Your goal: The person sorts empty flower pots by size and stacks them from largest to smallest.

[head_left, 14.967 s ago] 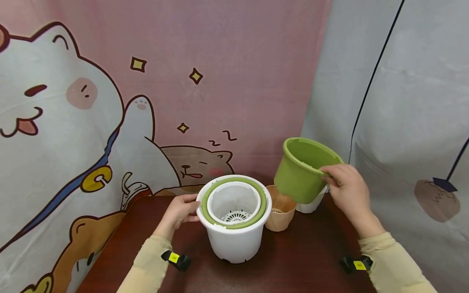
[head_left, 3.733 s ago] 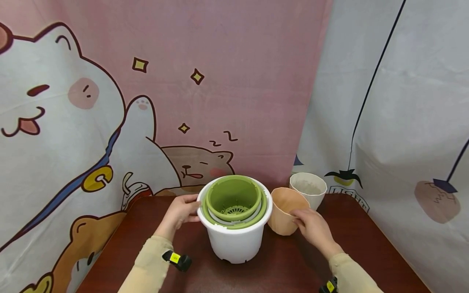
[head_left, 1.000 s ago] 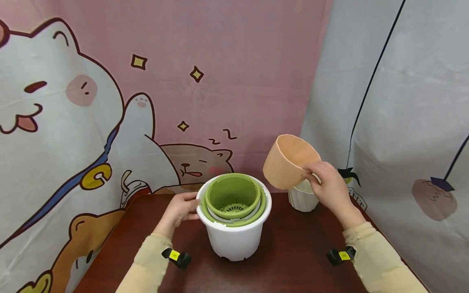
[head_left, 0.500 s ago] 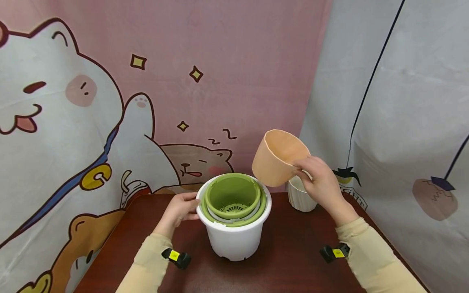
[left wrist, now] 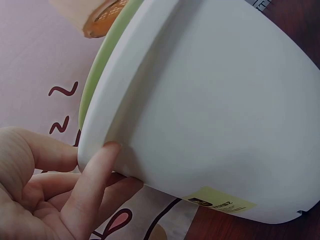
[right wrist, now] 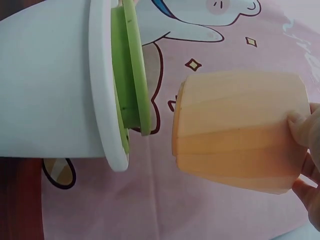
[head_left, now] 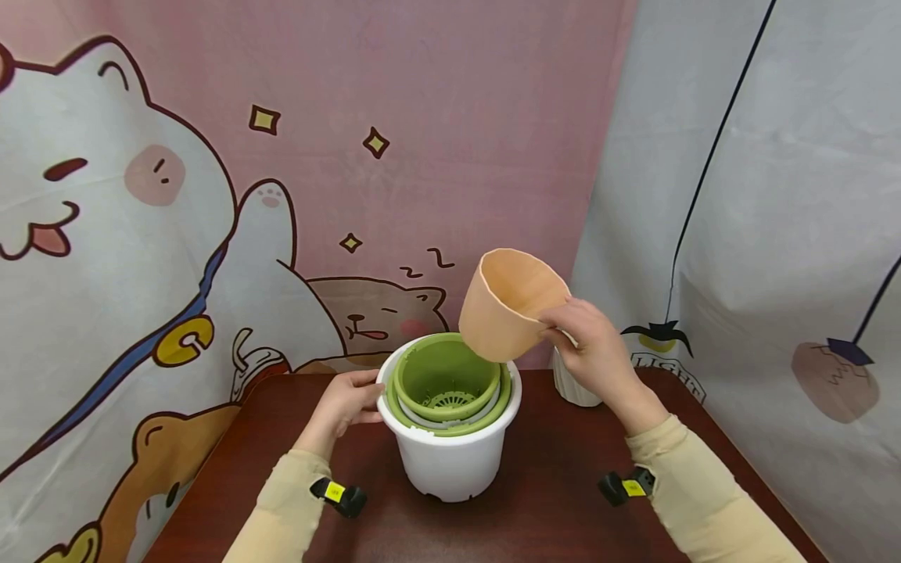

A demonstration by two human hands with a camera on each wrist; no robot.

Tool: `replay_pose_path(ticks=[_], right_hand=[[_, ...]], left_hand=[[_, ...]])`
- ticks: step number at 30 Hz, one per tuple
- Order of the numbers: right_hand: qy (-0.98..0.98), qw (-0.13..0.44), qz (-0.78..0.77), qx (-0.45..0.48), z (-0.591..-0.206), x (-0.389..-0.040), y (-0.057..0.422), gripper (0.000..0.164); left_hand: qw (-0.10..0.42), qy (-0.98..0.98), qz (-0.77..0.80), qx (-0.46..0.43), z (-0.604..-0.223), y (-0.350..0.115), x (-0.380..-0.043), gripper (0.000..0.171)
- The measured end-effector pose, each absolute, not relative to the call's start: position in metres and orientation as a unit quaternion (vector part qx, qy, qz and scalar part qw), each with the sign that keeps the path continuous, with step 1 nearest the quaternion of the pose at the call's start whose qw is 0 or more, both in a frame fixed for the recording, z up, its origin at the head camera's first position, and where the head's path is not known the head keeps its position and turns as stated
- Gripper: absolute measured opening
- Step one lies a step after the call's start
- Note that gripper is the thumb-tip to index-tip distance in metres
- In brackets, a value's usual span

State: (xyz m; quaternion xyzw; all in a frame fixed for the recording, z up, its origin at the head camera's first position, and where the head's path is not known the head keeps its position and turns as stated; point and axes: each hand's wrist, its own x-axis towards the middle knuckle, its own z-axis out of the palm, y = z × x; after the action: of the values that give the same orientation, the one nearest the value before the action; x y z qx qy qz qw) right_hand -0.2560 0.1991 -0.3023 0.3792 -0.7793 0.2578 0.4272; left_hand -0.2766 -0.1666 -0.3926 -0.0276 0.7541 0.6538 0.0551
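A large white flower pot (head_left: pixel 450 469) stands on the table with a green, a white and a smaller green pot (head_left: pixel 445 375) nested inside it. My left hand (head_left: pixel 346 405) pinches the white pot's rim at its left side; in the left wrist view the thumb (left wrist: pixel 102 165) lies on the outer wall under the rim. My right hand (head_left: pixel 594 348) pinches the rim of a peach flower pot (head_left: pixel 496 313), tilted in the air above the right edge of the nest. In the right wrist view, the peach pot's base faces the smaller green pot's rim with a gap between.
A cream fluted pot (head_left: pixel 573 383) stands at the back right of the dark red table (head_left: pixel 563 485), partly hidden behind my right hand. A printed cloth backdrop (head_left: pixel 436 156) hangs close behind the table.
Since the green pot went into the nest, my right hand has lifted the peach pot off the table and carried it left over the nest. My left hand has stayed on the rim.
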Motion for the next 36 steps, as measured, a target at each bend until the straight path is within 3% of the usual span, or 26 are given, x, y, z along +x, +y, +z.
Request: replay_pose_path(ticks=[22,36], right_hand=[[-0.743,0.408,0.265,0.46,-0.307,-0.259,0.16,0.032],[-0.772,0.37,0.247,0.454,-0.326,-0.26,0.15,0.026]], left_hand=[[0.055,0.754,0.654,-0.029,-0.393,-0.167,-0.277,0.041],[0.055,0.759,0.647,-0.04,-0.392,-0.166,-0.277,0.041]])
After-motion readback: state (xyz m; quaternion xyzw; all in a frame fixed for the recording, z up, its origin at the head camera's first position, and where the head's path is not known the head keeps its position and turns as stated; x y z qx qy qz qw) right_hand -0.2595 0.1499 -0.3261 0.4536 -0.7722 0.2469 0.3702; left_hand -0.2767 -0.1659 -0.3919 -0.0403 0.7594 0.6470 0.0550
